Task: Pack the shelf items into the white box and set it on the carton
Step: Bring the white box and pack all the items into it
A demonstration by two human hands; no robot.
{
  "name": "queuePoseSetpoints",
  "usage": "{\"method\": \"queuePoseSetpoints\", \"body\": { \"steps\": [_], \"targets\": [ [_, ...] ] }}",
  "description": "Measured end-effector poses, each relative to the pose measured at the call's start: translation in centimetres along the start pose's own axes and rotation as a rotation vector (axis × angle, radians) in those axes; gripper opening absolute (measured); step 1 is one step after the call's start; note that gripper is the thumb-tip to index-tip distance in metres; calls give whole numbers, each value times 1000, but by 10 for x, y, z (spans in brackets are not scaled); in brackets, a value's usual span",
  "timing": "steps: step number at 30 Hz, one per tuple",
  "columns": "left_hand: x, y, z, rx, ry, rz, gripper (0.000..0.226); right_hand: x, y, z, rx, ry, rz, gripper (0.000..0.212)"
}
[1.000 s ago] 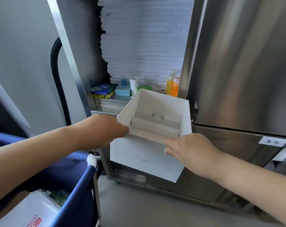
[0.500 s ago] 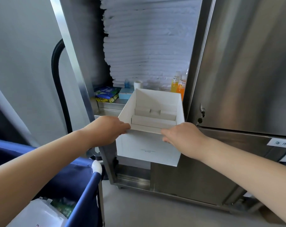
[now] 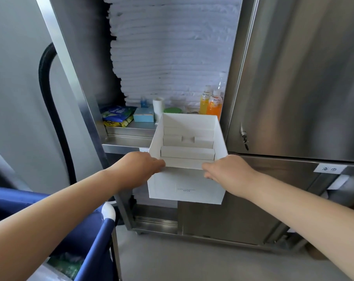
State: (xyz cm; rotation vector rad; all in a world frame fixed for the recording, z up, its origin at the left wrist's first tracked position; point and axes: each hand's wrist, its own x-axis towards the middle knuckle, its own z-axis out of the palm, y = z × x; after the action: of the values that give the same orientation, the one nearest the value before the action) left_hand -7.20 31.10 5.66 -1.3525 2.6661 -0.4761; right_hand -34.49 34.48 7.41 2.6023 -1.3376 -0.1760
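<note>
Both hands, left hand (image 3: 140,166) and right hand (image 3: 229,172), pinched white box (image 3: 187,187) near rim; shelf items (image 3: 143,115) lay just beyond far wall.

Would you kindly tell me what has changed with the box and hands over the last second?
The white box, tilted a second ago, has been levelled and shifted slightly left, before the shelf. Nothing was taken or released: the left hand and right hand still grip its near rim. The juice bottles and other items remain on the shelf.
</note>
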Motion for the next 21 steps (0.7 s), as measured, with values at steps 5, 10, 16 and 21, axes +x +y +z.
{"method": "queuePoseSetpoints", "body": {
  "steps": [5, 10, 16, 21],
  "targets": [
    [1, 1, 3, -15, 2, -3, 12, -1, 1, 2, 0, 5, 5, 19],
    [1, -1, 6, -48, -3, 3, 12, 2, -1, 8, 34, 8, -1, 18],
    [-1, 2, 8, -109, -10, -10, 18, 3, 6, 18, 127, 77, -43, 21],
    [-4, 7, 7, -113, -16, -29, 19, 10, 26, 32, 125, 111, -170, 34]
  ]
}}
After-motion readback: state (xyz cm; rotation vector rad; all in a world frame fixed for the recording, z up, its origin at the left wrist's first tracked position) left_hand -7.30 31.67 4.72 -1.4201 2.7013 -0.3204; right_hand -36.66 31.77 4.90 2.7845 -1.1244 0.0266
